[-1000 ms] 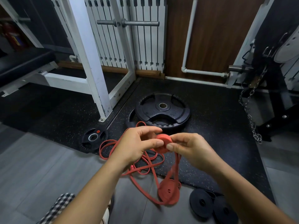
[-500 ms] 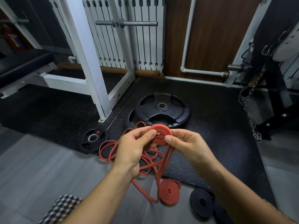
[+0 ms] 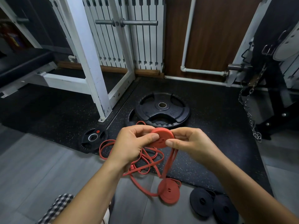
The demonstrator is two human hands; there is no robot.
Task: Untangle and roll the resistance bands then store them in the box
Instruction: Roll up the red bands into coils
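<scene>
Gym floor (image 3: 40,167) below, both hands, left hand (image 3: 132,146) and right hand (image 3: 187,143), pinch the soft, stretchy red band roll (image 3: 162,137) by its flat sides so it probably stays wound.

1. The left forearm (image 3: 90,191) and the right forearm (image 3: 242,183) are bare, and no sleeve covers any part that is in view.
2. The left grip (image 3: 131,143) and the right grip (image 3: 191,143) are bare too.
3. The right thumbnail (image 3: 170,143) is short and plain.
4. A checked cloth (image 3: 59,206), in small black and white squares, covers the leg at the lower left.
</scene>
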